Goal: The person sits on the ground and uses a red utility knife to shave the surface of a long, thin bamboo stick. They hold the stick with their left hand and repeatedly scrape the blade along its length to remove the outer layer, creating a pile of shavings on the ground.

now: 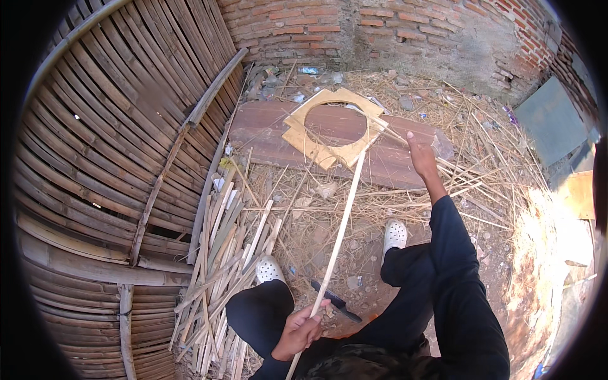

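Note:
A long pale bamboo strip [342, 228] slants up and away from my left hand [300, 331], whose fingers are closed around its near part. Its far end meets the near right edge of a yellowish wooden frame [294, 140] with a large round hole. That frame lies on a reddish-brown wooden board [256, 130]. Just right of the frame, my right hand [422, 159] is closed at the end of some thin bamboo sticks [394, 134], thumb uppermost. The fingers' undersides are hidden. Between my legs, a dark knife-like tool [337, 302] lies on the ground.
Many split bamboo strips [218, 272] are piled by my left foot, beside a bamboo slat wall [120, 139]. Straw and shavings [487, 171] cover the ground at right. A brick wall [418, 38] closes the back. A grey-green panel [551, 120] leans at far right.

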The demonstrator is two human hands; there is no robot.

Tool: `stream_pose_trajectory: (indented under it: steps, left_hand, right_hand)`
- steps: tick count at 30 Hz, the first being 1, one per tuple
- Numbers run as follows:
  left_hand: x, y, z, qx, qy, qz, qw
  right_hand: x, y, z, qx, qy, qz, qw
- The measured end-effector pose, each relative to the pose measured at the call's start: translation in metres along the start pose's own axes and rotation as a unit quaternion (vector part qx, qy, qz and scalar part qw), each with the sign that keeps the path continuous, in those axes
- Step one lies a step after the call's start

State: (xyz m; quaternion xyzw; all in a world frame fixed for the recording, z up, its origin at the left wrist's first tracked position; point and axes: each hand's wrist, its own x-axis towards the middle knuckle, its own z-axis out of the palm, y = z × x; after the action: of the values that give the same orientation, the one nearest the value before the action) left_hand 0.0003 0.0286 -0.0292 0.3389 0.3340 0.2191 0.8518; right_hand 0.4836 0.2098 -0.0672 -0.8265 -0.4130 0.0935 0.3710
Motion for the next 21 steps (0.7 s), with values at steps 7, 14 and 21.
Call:
stream_pose_trajectory:
  steps: [7, 14, 21]
  left_hand:
    - [0.014, 0.028, 0.022, -0.011, -0.013, 0.021, 1.0]
    - [0.045, 0.058, 0.04, 0.156, 0.018, 0.059, 0.986]
    - [0.09, 0.117, 0.059, 0.299, 0.051, 0.153, 0.941]
  right_hand:
    - [-0.104, -0.133, 0.018, 0.361, -0.237, -0.081, 0.898]
    - [-0.112, -0.143, 0.009, 0.532, -0.251, 0.052, 0.807]
    - [-0.116, -0.131, 0.003, 0.22, -0.165, -0.23, 0.933]
